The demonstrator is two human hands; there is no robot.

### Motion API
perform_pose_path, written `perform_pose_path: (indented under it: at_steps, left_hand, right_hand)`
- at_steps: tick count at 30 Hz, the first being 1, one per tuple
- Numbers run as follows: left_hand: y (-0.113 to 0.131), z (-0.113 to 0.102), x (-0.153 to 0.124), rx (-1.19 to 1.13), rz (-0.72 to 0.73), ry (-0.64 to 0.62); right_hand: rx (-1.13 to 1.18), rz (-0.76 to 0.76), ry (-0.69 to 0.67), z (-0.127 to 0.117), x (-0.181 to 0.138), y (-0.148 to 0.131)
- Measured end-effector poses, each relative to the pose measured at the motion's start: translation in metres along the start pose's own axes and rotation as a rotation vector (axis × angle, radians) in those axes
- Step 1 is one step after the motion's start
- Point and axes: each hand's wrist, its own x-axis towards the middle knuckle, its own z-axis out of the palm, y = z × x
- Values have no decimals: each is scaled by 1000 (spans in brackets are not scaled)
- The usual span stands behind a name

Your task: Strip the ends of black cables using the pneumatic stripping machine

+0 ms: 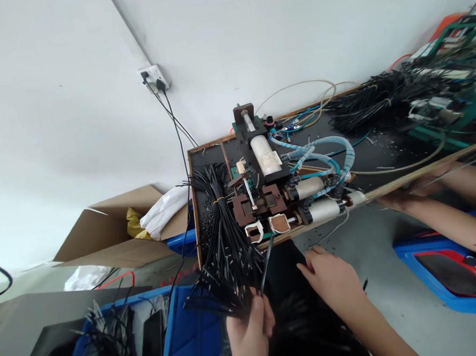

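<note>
My left hand [251, 327] is closed at the lower middle, with thumb and fingers pressed round a black cable [266, 265] that points up toward the machine's front edge. Right beside those fingers fan the blurred ends of a black cable bundle [225, 227], tied with a band and lying over the bench's left end. My right hand [328, 277] is over my dark-clothed lap, its thumb apart from the loosely bent fingers and nothing visible in it. Ahead of both hands stands a pneumatic machine [266, 155] with white cylinders, brown jaw blocks and blue hoses.
At left is a blue crate [194, 331] beside cables and an open cardboard box [100, 235]. More black cable bundles [370, 103] lie along the bench [386, 161]. On the right, another person's arms [445, 208] reach under the bench edge near a blue-red stool [449, 272].
</note>
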Motion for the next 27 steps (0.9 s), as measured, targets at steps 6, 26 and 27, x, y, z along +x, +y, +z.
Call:
perform_pose_path:
  at_steps: [6,26,27]
  left_hand:
    - [-12,-7,10,96,-41,-11]
    - [14,5,25,-57,156,-50]
    - [14,4,25,-41,146,-44]
  right_hand:
    - [829,-443,-119,8,-19,-55]
    - [1938,-116,-665,49,30,-66]
    - [1937,-113,-670,49,30,-66]
